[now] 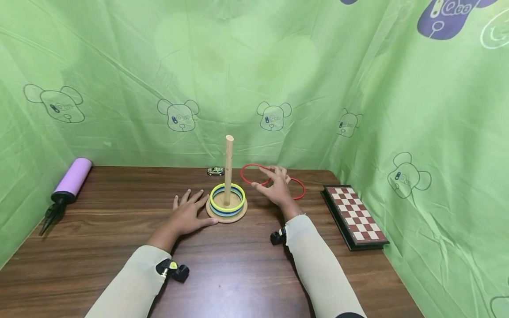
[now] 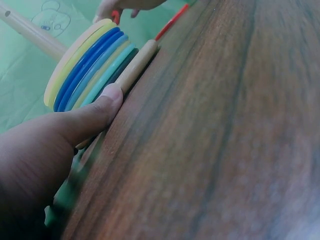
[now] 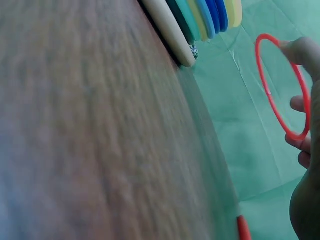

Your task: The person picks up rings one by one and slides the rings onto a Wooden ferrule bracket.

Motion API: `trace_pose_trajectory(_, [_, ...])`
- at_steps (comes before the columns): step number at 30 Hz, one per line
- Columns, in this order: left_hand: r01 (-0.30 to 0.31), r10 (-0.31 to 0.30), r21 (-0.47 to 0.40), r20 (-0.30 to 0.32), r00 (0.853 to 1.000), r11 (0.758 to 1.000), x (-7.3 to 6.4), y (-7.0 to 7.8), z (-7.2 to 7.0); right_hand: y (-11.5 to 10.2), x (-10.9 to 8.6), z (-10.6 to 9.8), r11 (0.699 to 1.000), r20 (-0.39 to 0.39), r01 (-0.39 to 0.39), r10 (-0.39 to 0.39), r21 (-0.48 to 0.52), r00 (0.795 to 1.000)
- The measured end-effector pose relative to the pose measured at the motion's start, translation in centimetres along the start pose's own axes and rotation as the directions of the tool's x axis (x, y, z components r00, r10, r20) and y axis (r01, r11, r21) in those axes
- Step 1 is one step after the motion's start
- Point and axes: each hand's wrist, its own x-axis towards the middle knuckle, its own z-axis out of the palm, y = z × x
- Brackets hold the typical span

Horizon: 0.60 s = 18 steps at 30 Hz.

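Note:
A wooden peg [image 1: 228, 168] stands upright on a round wooden base [image 1: 227, 220] in the middle of the table. Stacked around it are several rings, with a yellow ring [image 2: 59, 67] on top and blue, light blue and green ones below. My left hand [image 1: 186, 218] touches the base's left side, fingers spread and thumb [image 2: 111, 95] against its rim. Right of the peg, my right hand [image 1: 277, 191] pinches a red ring [image 3: 270, 97], raised off the table and tilted. Another red ring [image 1: 304, 190] lies on the table behind that hand, partly hidden by it.
Behind the peg is a small toy car [image 1: 215, 171]. A purple hand pump [image 1: 74, 177] with a black end lies at the far left. On the right sits a red-and-white checkered board [image 1: 355, 214]. Green printed cloth [image 1: 226, 88] hangs around the table [image 1: 234, 274].

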Motion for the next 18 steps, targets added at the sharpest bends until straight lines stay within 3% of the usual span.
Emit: trace_pose_trajectory(18, [0.009,-0.009,-0.001,0.005,1.000,1.000,0.0,0.1,0.0,-4.2,0.9,-2.1,0.989,-0.131,0.082,-0.066,0.120,0.989])
